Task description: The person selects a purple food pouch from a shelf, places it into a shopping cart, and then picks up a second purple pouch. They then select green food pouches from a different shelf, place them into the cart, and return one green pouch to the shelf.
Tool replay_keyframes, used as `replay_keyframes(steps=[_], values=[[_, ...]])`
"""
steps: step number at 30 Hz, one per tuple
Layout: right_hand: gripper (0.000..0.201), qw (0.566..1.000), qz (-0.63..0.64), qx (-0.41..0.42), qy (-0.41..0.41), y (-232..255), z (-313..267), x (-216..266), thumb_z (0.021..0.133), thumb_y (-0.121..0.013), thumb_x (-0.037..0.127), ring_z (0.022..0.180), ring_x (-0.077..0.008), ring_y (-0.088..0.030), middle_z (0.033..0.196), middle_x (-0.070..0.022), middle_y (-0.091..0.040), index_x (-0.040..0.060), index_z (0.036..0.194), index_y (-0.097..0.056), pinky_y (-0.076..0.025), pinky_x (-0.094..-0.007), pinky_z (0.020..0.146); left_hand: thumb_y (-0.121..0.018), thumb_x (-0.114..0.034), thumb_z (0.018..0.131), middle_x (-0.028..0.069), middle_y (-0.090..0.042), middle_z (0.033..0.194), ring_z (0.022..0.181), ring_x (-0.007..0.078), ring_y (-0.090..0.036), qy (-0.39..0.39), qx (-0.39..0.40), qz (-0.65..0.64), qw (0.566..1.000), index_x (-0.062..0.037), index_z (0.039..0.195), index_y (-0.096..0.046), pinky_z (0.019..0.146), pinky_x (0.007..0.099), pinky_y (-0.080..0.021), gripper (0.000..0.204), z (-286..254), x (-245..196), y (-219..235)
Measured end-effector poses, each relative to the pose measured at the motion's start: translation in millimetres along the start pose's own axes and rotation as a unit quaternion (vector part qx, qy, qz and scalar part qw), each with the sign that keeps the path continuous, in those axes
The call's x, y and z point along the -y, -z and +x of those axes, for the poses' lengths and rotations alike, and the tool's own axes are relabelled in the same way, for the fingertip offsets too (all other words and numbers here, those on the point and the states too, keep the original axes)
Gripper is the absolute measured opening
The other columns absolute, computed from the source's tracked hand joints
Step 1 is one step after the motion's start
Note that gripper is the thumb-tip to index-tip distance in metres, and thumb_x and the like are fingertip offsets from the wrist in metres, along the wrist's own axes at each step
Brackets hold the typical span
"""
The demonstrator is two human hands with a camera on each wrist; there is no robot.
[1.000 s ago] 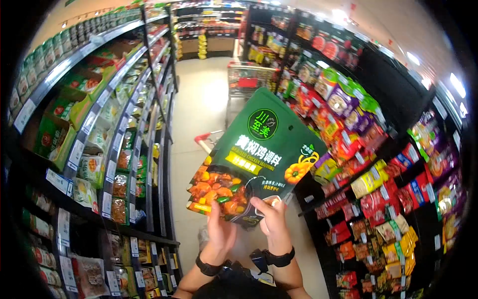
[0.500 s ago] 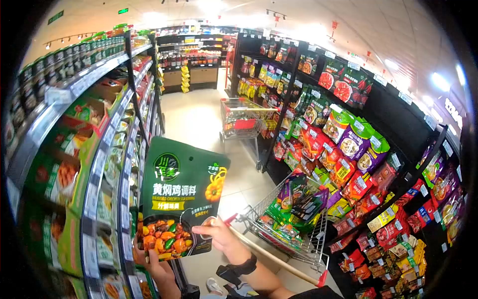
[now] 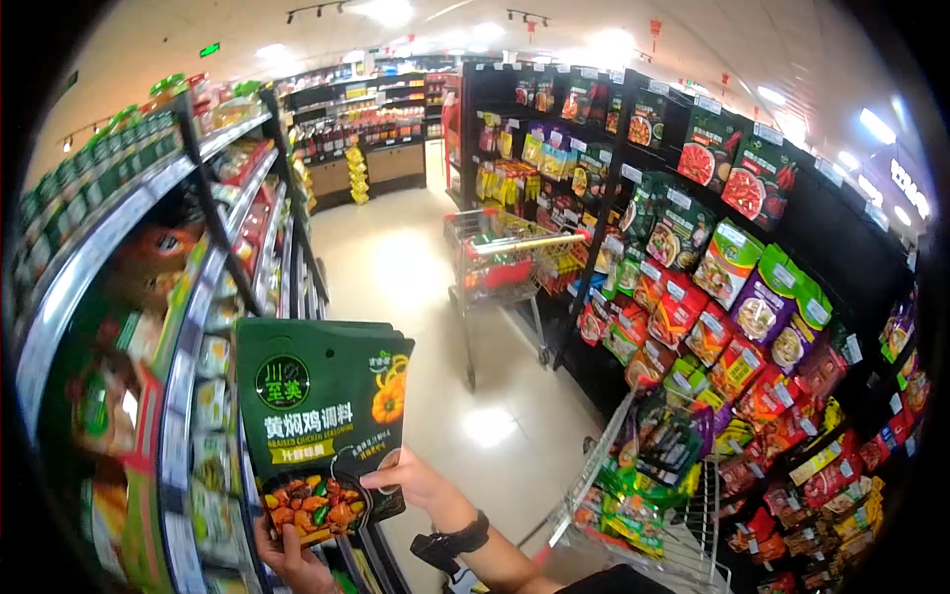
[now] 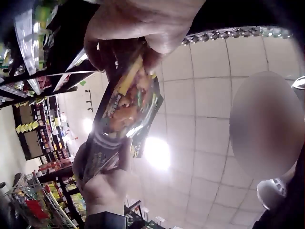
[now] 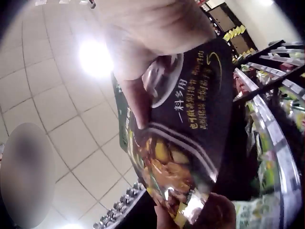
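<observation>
A green braised chicken seasoning packet stands upright before me, its printed front facing the head camera. Another packet's edge shows behind its top. My left hand pinches the lower left corner, thumb over the food picture. On the lower right edge my right hand grips it, thumb across the front and the other fingers behind. The left wrist view has the packet between both hands. In the right wrist view my right thumb presses near the food picture on the packet.
Close on the left runs a shelf of jars and boxed packets. A trolley loaded with packets stands at lower right, another trolley farther up the aisle. Hanging bags line the right rack. Tiled floor lies between.
In the head view the packet has gone from the centre to the lower left, turning more upright. The view has swung, bringing the loaded trolley in at right. Both hands keep their hold.
</observation>
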State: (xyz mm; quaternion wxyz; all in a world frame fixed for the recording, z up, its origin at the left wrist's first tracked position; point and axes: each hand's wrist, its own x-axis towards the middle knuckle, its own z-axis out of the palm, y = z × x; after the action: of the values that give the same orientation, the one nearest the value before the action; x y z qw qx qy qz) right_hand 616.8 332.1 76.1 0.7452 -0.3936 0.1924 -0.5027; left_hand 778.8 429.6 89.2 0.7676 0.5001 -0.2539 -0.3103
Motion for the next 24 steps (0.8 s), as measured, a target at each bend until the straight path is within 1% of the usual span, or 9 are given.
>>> replay_keyframes(steps=[1,7,8,10,13,14,17,21,24], values=[[0.030,1.000,0.008,0.004,0.014,11.6,22.8,10.1,0.065,-0.068,0.001,0.060,-0.0042,-0.049,0.076,0.0016,-0.059,0.0057,0.093,-0.056,-0.034,-0.0192,0.052,-0.048,-0.010,0.085,0.0103,-0.051,0.100,0.089,0.0184,-0.054,-0.025,0.108,0.002,0.994,0.0029,0.117,-0.038,0.076,0.0318,-0.047,0.036,22.1,-0.4,-22.5],[0.048,0.996,-0.042,-0.065,0.031,90.5,110.6,90.0,0.064,-0.067,-0.007,0.092,-0.0117,-0.055,0.102,-0.0060,-0.059,0.0009,0.108,-0.050,-0.045,-0.0252,0.079,-0.056,-0.010,0.081,0.0097,-0.056,0.100,0.085,0.0162,-0.055,0.002,0.183,0.076,0.980,0.0049,0.115,-0.044,0.072,0.0292,-0.047,0.039,126.0,51.6,-148.1],[0.048,0.994,-0.038,-0.081,0.059,104.3,120.0,99.7,0.064,-0.067,-0.007,0.091,-0.0114,-0.056,0.101,-0.0057,-0.059,0.0008,0.108,-0.050,-0.045,-0.0250,0.078,-0.057,-0.011,0.081,0.0097,-0.055,0.102,0.086,0.0161,-0.055,-0.058,0.233,0.112,0.964,0.0048,0.116,-0.044,0.076,0.0288,-0.045,0.040,144.2,70.9,-159.8],[0.048,0.987,-0.028,-0.116,0.112,129.3,135.4,113.8,0.063,-0.068,-0.007,0.089,-0.0108,-0.056,0.100,-0.0049,-0.059,0.0008,0.108,-0.051,-0.045,-0.0245,0.077,-0.055,-0.010,0.083,0.0097,-0.055,0.103,0.088,0.0157,-0.054,0.027,0.335,0.096,0.937,0.0049,0.117,-0.043,0.079,0.0276,-0.043,0.039,156.0,68.6,-206.7],[0.049,0.984,-0.047,-0.137,0.104,166.0,156.8,133.3,0.063,-0.068,-0.008,0.087,-0.0105,-0.056,0.100,-0.0047,-0.060,0.0005,0.108,-0.051,-0.045,-0.0230,0.075,-0.047,-0.012,0.086,0.0119,-0.054,0.097,0.087,0.0170,-0.051,-0.019,0.393,0.127,0.910,0.0066,0.112,-0.042,0.078,0.0280,-0.040,0.033,179.1,99.5,-255.6],[0.039,0.971,-0.050,-0.207,0.110,162.9,162.1,140.6,0.064,-0.069,-0.003,0.070,-0.0064,-0.055,0.083,-0.0007,-0.061,0.0025,0.100,-0.055,-0.042,-0.0196,0.059,-0.046,-0.013,0.086,0.0131,-0.055,0.093,0.084,0.0181,-0.051,-0.056,0.417,0.159,0.893,0.0066,0.111,-0.042,0.076,0.0288,-0.040,0.032,189.3,103.2,-268.9],[0.025,0.953,-0.117,-0.274,0.048,199.1,185.6,143.5,0.062,-0.073,0.009,0.041,-0.0010,-0.031,0.051,0.0090,-0.042,0.0089,0.080,-0.056,-0.019,-0.0201,0.038,-0.043,-0.015,0.087,0.0166,-0.051,0.077,0.068,0.0244,-0.049,-0.133,0.473,0.238,0.838,0.0057,0.099,-0.042,0.064,0.0323,-0.040,0.024,214.6,103.0,-317.4],[0.021,0.931,-0.130,-0.335,0.056,211.8,219.2,171.0,0.061,-0.074,0.010,0.043,-0.0030,-0.038,0.052,0.0054,-0.047,0.0053,0.074,-0.058,-0.025,-0.0193,0.040,-0.044,-0.013,0.087,0.0091,-0.050,0.073,0.064,0.0124,-0.044,-0.014,0.551,0.133,0.823,0.0041,0.098,-0.042,0.060,0.0285,-0.040,0.020,260.7,159.7,-362.5],[0.020,0.902,-0.174,-0.388,0.070,237.2,249.9,179.6,0.060,-0.075,0.011,0.045,-0.0044,-0.042,0.053,0.0030,-0.050,0.0044,0.065,-0.057,-0.029,-0.0194,0.042,-0.044,-0.012,0.086,0.0091,-0.050,0.073,0.065,0.0121,-0.044,0.031,0.584,0.093,0.806,0.0040,0.098,-0.041,0.060,0.0283,-0.040,0.020,292.2,194.0,-400.9]])
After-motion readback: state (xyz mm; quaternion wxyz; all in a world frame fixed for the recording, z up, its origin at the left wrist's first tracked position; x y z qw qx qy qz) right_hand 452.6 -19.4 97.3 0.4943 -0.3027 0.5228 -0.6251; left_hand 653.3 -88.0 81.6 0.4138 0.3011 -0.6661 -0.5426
